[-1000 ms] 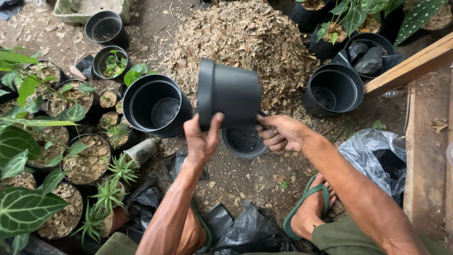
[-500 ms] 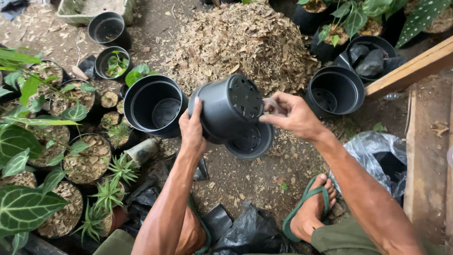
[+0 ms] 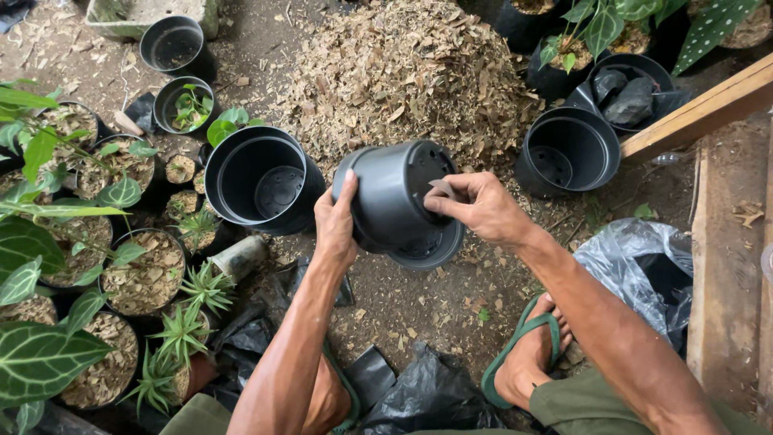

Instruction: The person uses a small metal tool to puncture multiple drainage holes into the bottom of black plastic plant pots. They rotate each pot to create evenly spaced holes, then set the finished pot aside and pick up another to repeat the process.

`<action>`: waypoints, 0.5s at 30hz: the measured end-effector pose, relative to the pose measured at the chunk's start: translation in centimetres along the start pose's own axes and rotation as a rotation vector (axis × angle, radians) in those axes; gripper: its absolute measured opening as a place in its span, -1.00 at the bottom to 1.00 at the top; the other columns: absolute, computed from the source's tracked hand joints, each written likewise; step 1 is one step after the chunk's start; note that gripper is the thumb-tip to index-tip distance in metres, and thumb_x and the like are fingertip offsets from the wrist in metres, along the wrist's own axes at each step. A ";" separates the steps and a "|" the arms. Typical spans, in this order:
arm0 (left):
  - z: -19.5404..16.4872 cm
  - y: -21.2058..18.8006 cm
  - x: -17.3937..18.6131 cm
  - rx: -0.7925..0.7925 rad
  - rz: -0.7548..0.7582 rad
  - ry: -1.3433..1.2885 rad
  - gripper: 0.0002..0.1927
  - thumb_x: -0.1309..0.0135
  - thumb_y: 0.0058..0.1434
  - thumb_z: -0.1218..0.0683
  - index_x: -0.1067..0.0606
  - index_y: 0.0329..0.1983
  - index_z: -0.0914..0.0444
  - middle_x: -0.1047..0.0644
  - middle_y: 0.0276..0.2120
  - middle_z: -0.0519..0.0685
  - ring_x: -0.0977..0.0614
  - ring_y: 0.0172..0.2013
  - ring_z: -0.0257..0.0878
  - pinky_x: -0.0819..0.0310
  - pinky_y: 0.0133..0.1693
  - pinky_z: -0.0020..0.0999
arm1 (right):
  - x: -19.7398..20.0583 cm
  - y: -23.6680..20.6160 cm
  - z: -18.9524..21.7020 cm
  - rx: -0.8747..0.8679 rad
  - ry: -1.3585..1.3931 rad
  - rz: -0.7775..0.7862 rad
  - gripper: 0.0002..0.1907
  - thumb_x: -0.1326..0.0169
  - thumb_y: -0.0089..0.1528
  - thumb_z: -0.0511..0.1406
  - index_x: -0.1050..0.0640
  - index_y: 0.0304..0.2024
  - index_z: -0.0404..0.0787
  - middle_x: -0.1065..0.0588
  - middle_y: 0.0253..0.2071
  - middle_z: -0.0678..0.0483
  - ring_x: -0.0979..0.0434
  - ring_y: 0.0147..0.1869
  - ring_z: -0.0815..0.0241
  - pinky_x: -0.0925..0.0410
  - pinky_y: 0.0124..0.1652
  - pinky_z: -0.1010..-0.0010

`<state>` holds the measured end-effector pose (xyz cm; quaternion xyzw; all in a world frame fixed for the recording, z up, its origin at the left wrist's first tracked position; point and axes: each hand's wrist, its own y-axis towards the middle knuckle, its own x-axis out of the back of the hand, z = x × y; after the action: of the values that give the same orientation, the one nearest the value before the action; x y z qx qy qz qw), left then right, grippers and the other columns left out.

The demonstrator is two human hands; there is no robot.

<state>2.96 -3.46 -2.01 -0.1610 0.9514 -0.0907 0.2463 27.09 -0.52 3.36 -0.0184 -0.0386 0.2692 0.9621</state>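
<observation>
Looking down, my left hand (image 3: 334, 229) cups the wall of the black plastic pot (image 3: 394, 197), held tipped above a second pot (image 3: 427, 250), my right hand (image 3: 475, 208) pressing its base, which seems light, stiff, best gripped by the rim.

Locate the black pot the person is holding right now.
In the head view's centre, the black pot lies tipped between the left hand and right hand, above a smaller pot, before the leaf-litter pile.
</observation>
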 end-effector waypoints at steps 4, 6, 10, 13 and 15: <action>0.1 -0.1 -0.4 -0.040 -0.002 0.026 -0.43 -0.19 0.28 -0.12 -0.51 0.09 0.47 -0.62 -0.13 0.15 -0.66 -0.21 -0.19 -0.61 -0.12 -0.22 | -0.4 -0.4 -0.2 0.156 -0.302 -0.105 -0.87 -0.21 0.34 -0.33 -0.63 -0.28 -0.26 -0.43 -0.48 0.24 -0.33 -0.43 0.48 -0.23 -0.44 0.55; 0.0 -0.3 -0.9 -0.079 -0.094 0.208 -0.47 -0.15 0.29 -0.14 -0.54 0.05 0.42 -0.64 -0.20 0.11 -0.66 -0.26 -0.22 -0.60 -0.18 -0.27 | -1.0 -0.9 0.2 0.143 -0.396 -0.162 -0.85 -0.11 0.35 -0.32 -0.61 -0.31 -0.21 -0.53 -0.55 0.23 -0.41 -0.56 0.44 -0.24 -0.55 0.52; -0.5 -0.8 -1.3 -0.315 -0.161 0.457 -0.52 -0.11 0.31 -0.12 -0.58 -0.04 0.41 -0.66 -0.30 0.02 -0.65 -0.31 -0.28 -0.57 -0.23 -0.33 | -1.6 -1.1 0.9 0.324 -0.778 -0.354 -0.88 -0.15 0.32 -0.31 -0.60 -0.29 -0.24 -0.52 -0.54 0.16 -0.41 -0.56 0.39 -0.21 -0.54 0.43; -1.4 -0.4 -0.3 -0.308 -0.252 0.428 -0.55 -0.11 0.36 -0.10 -0.61 -0.11 0.43 -0.65 -0.32 0.02 -0.61 -0.33 -0.28 -0.54 -0.25 -0.32 | -1.2 -0.7 0.5 0.103 -0.638 -0.328 -0.87 -0.14 0.30 -0.28 -0.65 -0.22 -0.20 -0.52 -0.57 0.18 -0.38 -0.60 0.38 -0.18 -0.58 0.38; -2.1 0.2 0.8 -0.274 -0.307 0.366 -0.55 -0.14 0.33 -0.09 -0.62 -0.07 0.43 -0.66 -0.29 0.03 -0.62 -0.32 -0.28 -0.54 -0.24 -0.33 | -0.3 -0.4 0.0 0.009 -0.634 -0.231 -0.85 -0.15 0.28 -0.26 -0.67 -0.22 -0.18 -0.51 -0.57 0.16 -0.32 -0.59 0.34 -0.16 -0.57 0.35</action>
<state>1.19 -3.40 -0.56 -0.3158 0.9480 -0.0252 0.0294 27.03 -0.97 3.37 0.0749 -0.3366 0.1511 0.9264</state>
